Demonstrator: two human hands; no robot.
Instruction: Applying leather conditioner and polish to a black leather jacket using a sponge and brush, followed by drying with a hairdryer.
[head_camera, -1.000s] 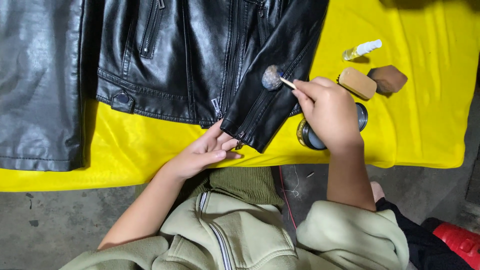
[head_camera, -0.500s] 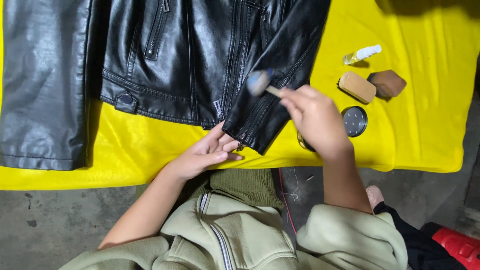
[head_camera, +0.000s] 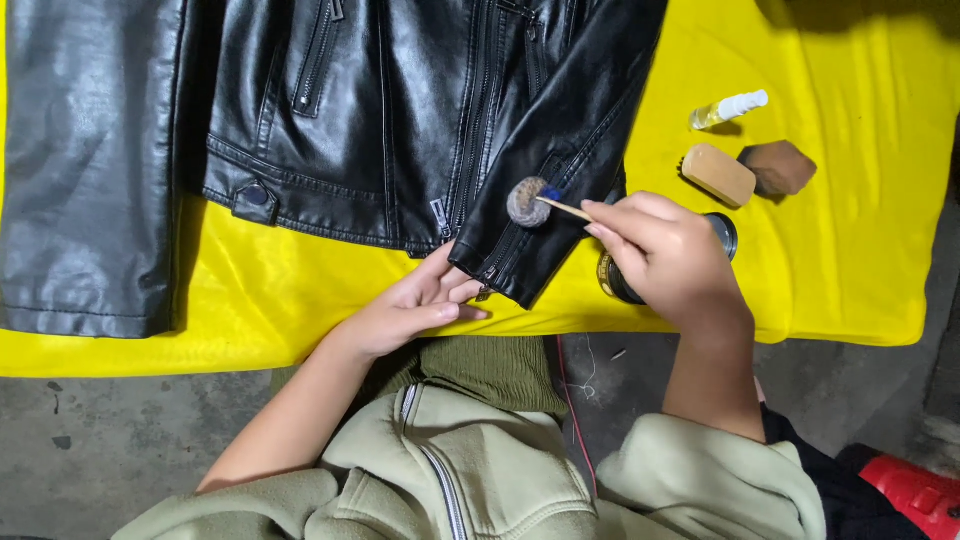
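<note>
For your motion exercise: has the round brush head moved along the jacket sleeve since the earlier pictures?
Yes. The brush head shifted slightly down the sleeve toward the cuff, compared with half a second ago.

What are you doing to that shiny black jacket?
A black leather jacket lies spread on a yellow cloth. The right hand holds a small round brush by its thin wooden stick, its fuzzy head on the sleeve near the cuff. The left hand presses flat at the cuff's edge. A round tin, a wooden brush and a little bottle sit nearby.
</note>
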